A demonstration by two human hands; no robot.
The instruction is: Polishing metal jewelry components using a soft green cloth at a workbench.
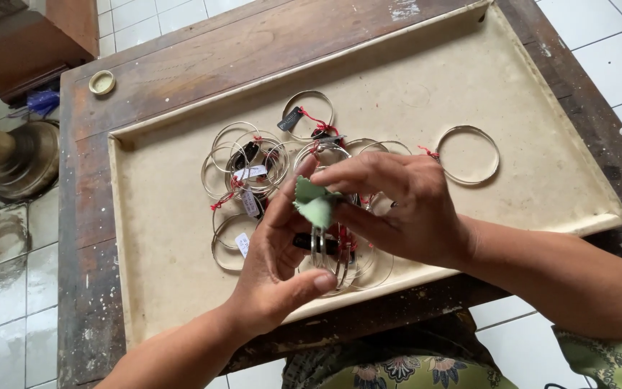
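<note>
A: What have we got in hand?

B: Our left hand point(276, 252) grips a stack of thin silver metal bangles point(327, 248) over the near edge of the shallow beige tray point(160, 274). Our right hand point(397, 205) pinches a small green cloth scrap point(313, 202) against the top of the stack.

A: The rest?

B: Loose tagged silver bangles with red strings point(250, 169) lie mid-tray, and one lone bangle point(469, 155) sits toward the right edge. A small round cream lid point(101, 82) is at the worn wooden table's point(203, 57) far left corner.

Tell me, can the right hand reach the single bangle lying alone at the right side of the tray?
Probably yes. The right hand is close to the lone bangle, and the tray between them is bare. But its fingers pinch a green cloth.
</note>
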